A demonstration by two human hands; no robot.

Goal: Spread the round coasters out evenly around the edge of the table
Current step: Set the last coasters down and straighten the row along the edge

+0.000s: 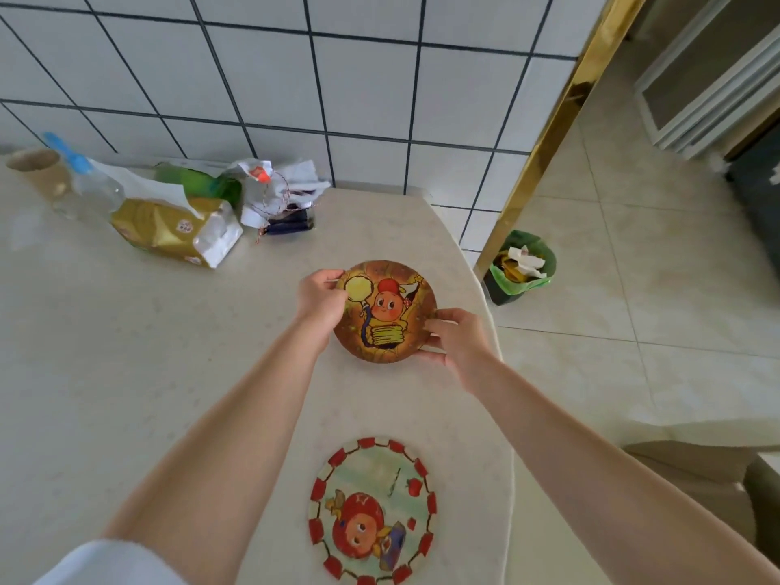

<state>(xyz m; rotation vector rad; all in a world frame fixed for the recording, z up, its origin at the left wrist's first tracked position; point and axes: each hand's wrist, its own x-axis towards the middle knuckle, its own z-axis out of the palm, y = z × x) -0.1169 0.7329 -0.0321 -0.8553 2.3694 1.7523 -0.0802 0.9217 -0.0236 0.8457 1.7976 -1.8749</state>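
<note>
A: What's lying on the table [126,352], biggest first?

B: Pale stone-look top, w/ clutter sitting at the far side by the tiled wall [380,86]: gold bag [169,230], clear bottle [88,187] w/ blue cap, green bag, white wrappers. Gold bag is showing a small red-and-white label, too blurred to read.

A: Coasters?

B: Two in view, both near the table's right edge. Brown coaster [386,312], cartoon figure w/ a yellow balloon, is sitting further out. Red-bordered coaster [373,510], cartoon in a red cap, is lying flat nearer the person, well apart from the other. No readable writing on either.

A: Hands?

B: Left hand [320,299] is pinching the brown coaster's left rim, thumb on top. Right hand [458,337] is pinching its right rim, fingers underneath. Can't tell if it's touching the table.

A: Floor?

B: Green-lined bin [521,268] w/ paper scraps is standing beside the table.
</note>
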